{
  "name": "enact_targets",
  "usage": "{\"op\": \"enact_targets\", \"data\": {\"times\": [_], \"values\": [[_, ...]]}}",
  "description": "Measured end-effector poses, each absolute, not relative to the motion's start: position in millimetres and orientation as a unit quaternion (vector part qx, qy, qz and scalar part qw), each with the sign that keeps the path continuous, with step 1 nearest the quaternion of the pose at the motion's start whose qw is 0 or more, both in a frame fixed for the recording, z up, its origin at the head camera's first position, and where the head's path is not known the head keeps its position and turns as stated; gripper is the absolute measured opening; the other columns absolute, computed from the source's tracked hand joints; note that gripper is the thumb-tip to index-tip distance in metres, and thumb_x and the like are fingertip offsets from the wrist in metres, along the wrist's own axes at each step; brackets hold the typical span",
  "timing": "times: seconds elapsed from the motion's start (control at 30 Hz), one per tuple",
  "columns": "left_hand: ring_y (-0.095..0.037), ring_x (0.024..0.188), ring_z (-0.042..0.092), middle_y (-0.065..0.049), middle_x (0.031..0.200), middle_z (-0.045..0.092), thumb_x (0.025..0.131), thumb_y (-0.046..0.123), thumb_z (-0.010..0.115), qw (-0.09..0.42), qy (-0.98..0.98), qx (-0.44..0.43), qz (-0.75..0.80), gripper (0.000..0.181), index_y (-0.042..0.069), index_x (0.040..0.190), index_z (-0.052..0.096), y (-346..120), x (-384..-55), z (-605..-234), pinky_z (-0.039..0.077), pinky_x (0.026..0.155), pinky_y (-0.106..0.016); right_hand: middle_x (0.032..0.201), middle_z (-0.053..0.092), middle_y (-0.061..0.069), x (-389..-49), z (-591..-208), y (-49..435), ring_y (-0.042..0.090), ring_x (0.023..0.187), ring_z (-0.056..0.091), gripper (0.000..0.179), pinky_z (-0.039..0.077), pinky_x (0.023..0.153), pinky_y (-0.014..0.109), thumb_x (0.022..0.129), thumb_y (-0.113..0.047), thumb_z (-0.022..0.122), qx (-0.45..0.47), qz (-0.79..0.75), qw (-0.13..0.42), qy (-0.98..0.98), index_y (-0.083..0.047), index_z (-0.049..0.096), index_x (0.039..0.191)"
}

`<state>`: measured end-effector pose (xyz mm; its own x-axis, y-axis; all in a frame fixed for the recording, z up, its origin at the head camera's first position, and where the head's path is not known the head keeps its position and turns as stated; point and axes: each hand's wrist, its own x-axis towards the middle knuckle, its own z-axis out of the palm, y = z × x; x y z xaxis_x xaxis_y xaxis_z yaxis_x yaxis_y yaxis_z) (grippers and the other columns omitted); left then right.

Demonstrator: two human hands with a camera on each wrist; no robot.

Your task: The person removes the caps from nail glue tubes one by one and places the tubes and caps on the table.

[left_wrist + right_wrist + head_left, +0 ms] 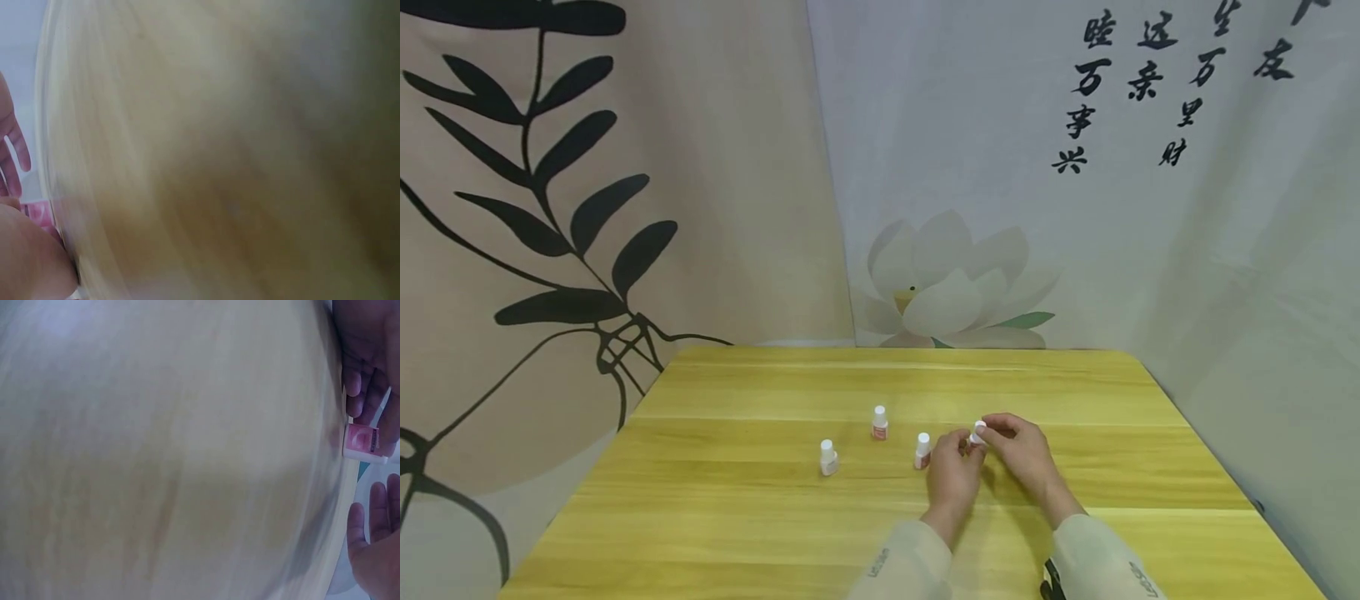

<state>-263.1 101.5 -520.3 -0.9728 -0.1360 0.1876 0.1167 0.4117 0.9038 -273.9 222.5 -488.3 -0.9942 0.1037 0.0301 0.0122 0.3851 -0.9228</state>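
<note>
Between my hands is a small white-capped bottle [977, 433] with a pink label; the same bottle [361, 439] shows at the right edge of the right wrist view. My left hand [953, 479] grips its body from the left. Thumb and index finger of my right hand [1026, 454] pinch at the white cap, while its other fingers stretch out apart from the body. Fingers partly cover the bottle in the head view. Just left of my left hand stands a similar bottle [922, 451], upright.
Two more small bottles stand upright on the wooden table [737, 517]: one further back [879, 423] and one to the left [828, 458]. A printed curtain [737, 167] hangs behind the table. A dark strap [1052, 579] shows by the right sleeve.
</note>
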Motion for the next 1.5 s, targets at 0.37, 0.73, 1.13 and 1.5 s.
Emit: {"op": "enact_targets", "data": {"times": [0.37,0.73,1.13,1.5], "values": [[-0.012,0.079,0.058,0.006,0.084,0.064,0.086,0.017,0.077,0.142,-0.830,0.003,-0.539,0.010,0.011,0.092,0.072,104,-265,-523,0.049,0.072,-0.031,0.111,0.069,0.009,-272,-491,222,0.023,0.104,0.061,0.033,0.048,0.091,0.037,0.095,-0.028,0.069,-0.036,0.541,0.049,-0.839,-0.003,0.069,0.117],[-0.005,0.069,0.057,0.007,0.074,0.066,0.082,0.013,0.080,0.143,-0.834,-0.017,-0.532,0.009,0.011,0.082,0.071,98,-269,-520,0.046,0.064,-0.025,0.115,0.068,0.009,-271,-491,221,0.024,0.108,0.060,0.033,0.046,0.095,0.042,0.097,-0.028,0.066,-0.037,0.535,0.050,-0.842,-0.005,0.068,0.120],[-0.004,0.064,0.053,0.010,0.068,0.063,0.082,0.009,0.080,0.116,-0.840,-0.020,-0.529,0.009,0.011,0.077,0.072,99,-275,-523,0.044,0.062,-0.024,0.108,0.070,0.007,-271,-490,222,0.022,0.103,0.061,0.029,0.046,0.090,0.038,0.093,-0.024,0.071,-0.036,0.533,0.055,-0.844,-0.004,0.071,0.114],[-0.003,0.066,0.055,0.011,0.071,0.066,0.083,0.014,0.080,0.105,-0.851,-0.032,-0.513,0.006,0.012,0.079,0.076,98,-276,-522,0.044,0.064,-0.024,0.102,0.071,0.005,-272,-494,224,0.020,0.097,0.063,0.025,0.050,0.084,0.033,0.093,-0.022,0.071,-0.035,0.521,0.067,-0.850,-0.005,0.072,0.112]]}}
